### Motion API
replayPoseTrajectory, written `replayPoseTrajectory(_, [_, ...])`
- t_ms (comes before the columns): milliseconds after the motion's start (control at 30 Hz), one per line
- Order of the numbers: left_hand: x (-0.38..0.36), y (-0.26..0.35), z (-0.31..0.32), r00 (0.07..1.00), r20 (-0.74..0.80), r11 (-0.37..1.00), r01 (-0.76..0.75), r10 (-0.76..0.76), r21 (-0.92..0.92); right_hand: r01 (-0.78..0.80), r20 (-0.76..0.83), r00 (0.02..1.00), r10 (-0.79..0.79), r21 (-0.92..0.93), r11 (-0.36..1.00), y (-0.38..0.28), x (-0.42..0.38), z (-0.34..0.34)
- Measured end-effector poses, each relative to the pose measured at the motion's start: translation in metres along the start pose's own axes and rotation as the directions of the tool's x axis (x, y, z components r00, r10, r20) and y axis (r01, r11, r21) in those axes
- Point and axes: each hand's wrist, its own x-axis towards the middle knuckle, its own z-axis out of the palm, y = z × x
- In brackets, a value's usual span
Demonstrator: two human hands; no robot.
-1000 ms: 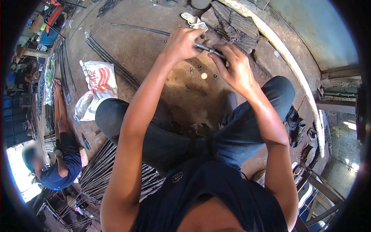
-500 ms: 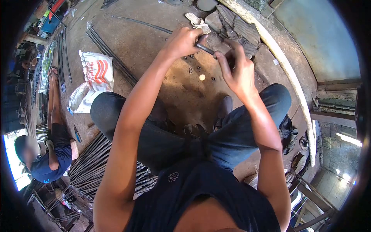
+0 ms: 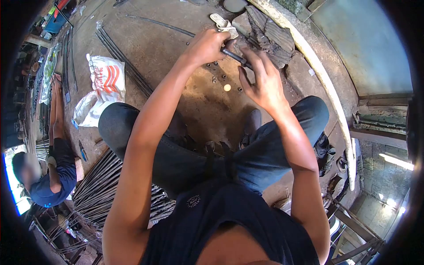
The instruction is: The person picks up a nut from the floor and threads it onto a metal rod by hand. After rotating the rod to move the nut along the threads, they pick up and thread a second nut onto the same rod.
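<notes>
A long, thin dark metal rod runs from the upper left of the floor through my left hand. The fingers of that hand are wrapped round it, and its near end sticks out to the right. My right hand is at this end, its fingers curled over the rod and its thumb below. The fingers partly hide the rod's tip. On the floor below my hands lie several small dark metal pieces, like nuts, and a pale round disc.
A white sack with red print lies left of my knee, beside more long rods. A large bundle of rods lies lower left, near a seated person. A pale sandal and a curved pole lie beyond.
My right hand has shifted slightly left, its fingers coming down over the rod's end. My left hand keeps its hold. The whole view has shifted slightly.
</notes>
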Motion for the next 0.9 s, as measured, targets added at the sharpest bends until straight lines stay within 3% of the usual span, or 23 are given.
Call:
replayPoseTrajectory(33, [-0.001,0.001,-0.001,1.0,0.012,1.0,0.0,0.0,0.012,-0.073,0.035,0.997,0.073,0.012,0.997,-0.004,0.001,0.001])
replayPoseTrajectory(67, [-0.001,0.001,0.0,1.0,0.013,1.0,0.001,-0.001,0.011,-0.54,0.205,0.831,0.518,0.068,0.839,-0.01,0.0,-0.008])
replayPoseTrajectory(100, [-0.001,0.001,0.001,1.0,0.008,1.0,0.001,-0.001,0.009,-0.539,0.205,0.831,0.517,0.067,0.84,-0.009,0.0,-0.007])
replayPoseTrajectory(167, [0.0,0.0,0.003,1.0,0.002,1.0,0.0,0.0,0.006,-0.204,0.001,0.979,0.204,0.068,0.977,-0.004,-0.001,-0.006])
replayPoseTrajectory(300, [0.0,0.001,0.001,1.0,0.015,1.0,0.025,-0.025,0.006,0.059,0.028,0.998,-0.058,-0.037,0.998,0.006,-0.005,0.005])
replayPoseTrajectory(367, [0.0,0.002,0.002,0.999,0.02,0.999,0.029,-0.029,0.022,-0.025,-0.056,0.998,0.029,0.06,0.998,0.006,-0.009,0.006])
replayPoseTrajectory(433, [0.001,0.004,0.0,0.993,0.09,0.996,0.073,-0.076,0.042,-0.321,0.059,0.946,0.317,0.08,0.944,-0.002,-0.004,-0.007])
replayPoseTrajectory(500, [0.0,0.002,0.0,0.999,0.05,1.0,0.018,-0.019,0.016,-0.242,0.048,0.969,0.241,0.019,0.97,-0.004,0.002,-0.008])
replayPoseTrajectory(567, [-0.002,-0.001,0.0,0.999,0.012,0.999,-0.034,0.034,-0.008,0.096,0.02,0.995,-0.096,-0.006,0.995,0.006,-0.001,0.001])
replayPoseTrajectory(600, [-0.001,0.001,0.001,0.999,0.032,1.0,-0.002,0.001,0.018,-0.059,0.045,0.997,0.057,0.028,0.998,0.003,-0.005,0.005])
replayPoseTrajectory(633, [-0.001,0.002,0.001,0.998,0.05,0.999,0.029,-0.031,0.043,-0.059,0.047,0.997,0.058,0.028,0.998,0.002,-0.007,0.003])
replayPoseTrajectory(700, [-0.001,0.001,0.003,0.997,0.065,0.998,0.035,-0.038,0.045,-0.426,0.099,0.903,0.419,0.071,0.902,-0.003,-0.004,-0.004])
replayPoseTrajectory(733, [-0.001,0.0,0.003,0.996,0.083,0.998,0.039,-0.043,0.048,-0.207,-0.001,0.978,0.207,0.016,0.978,-0.003,0.001,-0.004])
replayPoseTrajectory(767, [-0.001,-0.001,0.003,0.996,0.081,0.998,0.04,-0.044,0.05,-0.206,0.0,0.979,0.206,0.017,0.979,0.0,0.002,-0.003])
replayPoseTrajectory(833, [-0.001,-0.002,0.0,0.998,0.069,1.0,-0.002,0.003,-0.018,0.097,0.032,0.995,-0.098,0.027,0.995,0.007,-0.001,0.002])
replayPoseTrajectory(900, [-0.002,0.001,0.001,0.996,0.081,1.0,0.031,-0.031,0.001,0.065,0.012,0.998,-0.066,0.062,0.996,0.007,-0.006,0.007])
